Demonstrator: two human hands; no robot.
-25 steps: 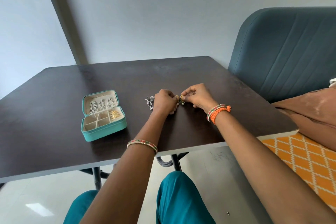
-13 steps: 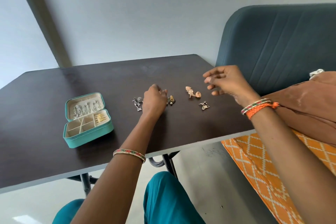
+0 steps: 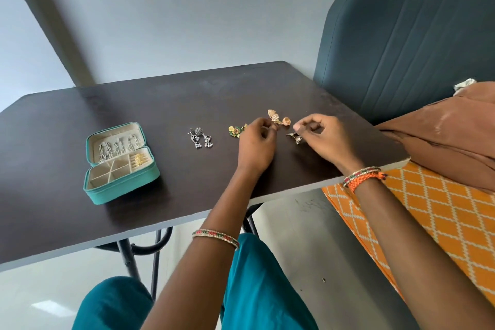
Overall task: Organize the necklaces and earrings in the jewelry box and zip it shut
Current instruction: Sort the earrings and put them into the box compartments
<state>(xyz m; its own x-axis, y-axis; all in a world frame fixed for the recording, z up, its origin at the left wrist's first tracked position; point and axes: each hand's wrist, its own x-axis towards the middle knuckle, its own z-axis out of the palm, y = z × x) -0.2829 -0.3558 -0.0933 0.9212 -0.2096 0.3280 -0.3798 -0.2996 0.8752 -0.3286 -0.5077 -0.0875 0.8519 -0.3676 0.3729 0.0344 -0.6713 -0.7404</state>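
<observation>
The teal jewelry box (image 3: 126, 185) lies open on the left of the dark table (image 3: 67, 128), with silver necklaces in its lid and gold pieces in one tray compartment. Silver earrings (image 3: 200, 138), green-and-gold earrings (image 3: 235, 131), gold fan earrings (image 3: 278, 116) and a small bronze earring (image 3: 295, 138) lie loose mid-table. My left hand (image 3: 257, 146) has its fingers curled, and the fingertips pinch the lower edge of the gold fan earrings. My right hand (image 3: 322, 136) pinches the small bronze earring between thumb and forefinger, low over the table.
A blue-grey padded seat back (image 3: 401, 43) stands behind the table's right side. A brown cloth (image 3: 450, 136) and an orange patterned fabric (image 3: 434, 211) lie to the right, past the table corner. My teal-clad knees are below the front edge.
My right hand came down from above the table's right edge to the bronze earring. My left hand shifted right from the green-and-gold earrings to the gold fan earrings.
</observation>
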